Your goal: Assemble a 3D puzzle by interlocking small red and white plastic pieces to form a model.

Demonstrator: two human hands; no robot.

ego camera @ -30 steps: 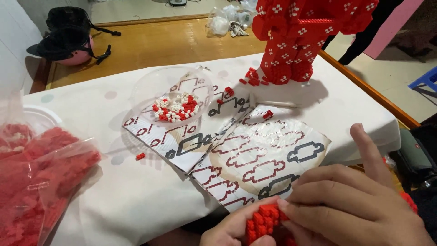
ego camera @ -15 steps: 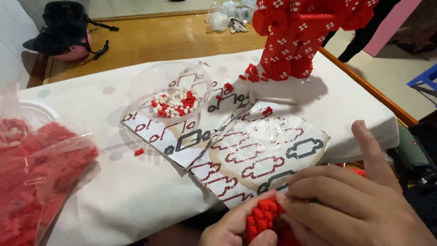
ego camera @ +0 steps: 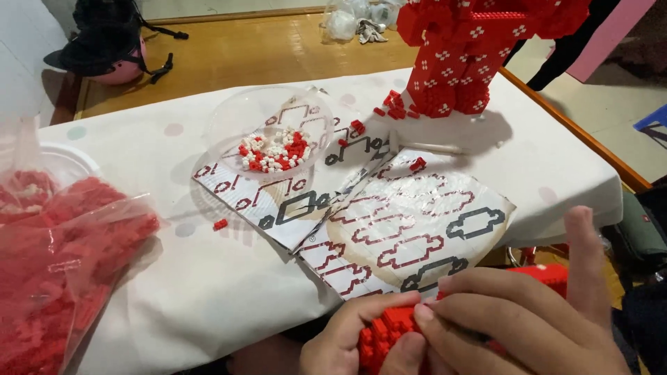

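Two hands have stayed clamped at the table's [ego camera: 208,305] near edge: right hand [ego camera: 528,323] and left hand [ego camera: 340,347] both grip a red brick block [ego camera: 385,333], now more covered by fingers, pressing continuing.

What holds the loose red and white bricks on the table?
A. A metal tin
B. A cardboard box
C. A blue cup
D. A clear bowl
D: the small red and white bricks lie heaped inside a clear bowl standing on the instruction sheet.

Clear plastic bag [ego camera: 62,278] w/ red bricks, left on table [ego camera: 208,298], crumpled
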